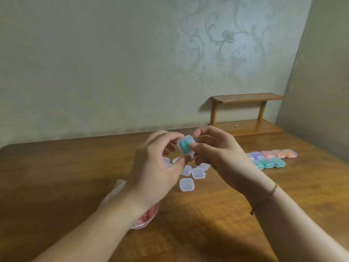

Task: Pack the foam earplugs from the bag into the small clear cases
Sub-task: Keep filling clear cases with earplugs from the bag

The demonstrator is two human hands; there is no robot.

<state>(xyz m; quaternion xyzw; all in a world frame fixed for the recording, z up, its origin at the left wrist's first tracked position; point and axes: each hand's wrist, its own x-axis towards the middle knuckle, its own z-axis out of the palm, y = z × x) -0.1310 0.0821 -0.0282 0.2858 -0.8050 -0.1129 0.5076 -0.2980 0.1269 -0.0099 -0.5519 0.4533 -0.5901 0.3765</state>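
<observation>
Hands (156,167) pinching clear case (186,146), teal earplugs (184,146)

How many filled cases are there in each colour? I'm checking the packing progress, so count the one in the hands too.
Teal, on the table: 3
Teal, held by both the left hand and the right hand, case: 1
Orange: 3
Purple: 2, possibly more hidden behind the right hand
Total: 9 visible
</observation>
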